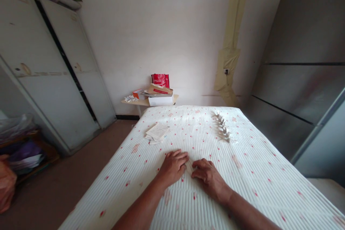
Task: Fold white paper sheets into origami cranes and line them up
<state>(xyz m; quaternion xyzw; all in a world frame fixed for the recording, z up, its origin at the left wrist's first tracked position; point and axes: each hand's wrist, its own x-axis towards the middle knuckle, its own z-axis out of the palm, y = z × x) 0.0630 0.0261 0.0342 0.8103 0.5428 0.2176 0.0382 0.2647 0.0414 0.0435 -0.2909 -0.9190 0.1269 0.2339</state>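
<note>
Paper (pixel 189 167) is sitting low centre of frame on bed (pixel 191 208); left hand (pixel 174 165) and right hand (pixel 209 174) are holding it, fingers narrow. Probably folding; next move is calling for a firm crease.

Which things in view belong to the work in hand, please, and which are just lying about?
Seemingly in use:
- folded paper between left hand and right hand
- paper stack
- row of folded paper shapes

Apparently lying about:
- red bag
- white box

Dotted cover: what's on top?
Paper stack, a row of folded pieces, and a pale piece between left hand and right hand. Hands partly hide it; the stack's lower sheets are mostly covered.
</note>
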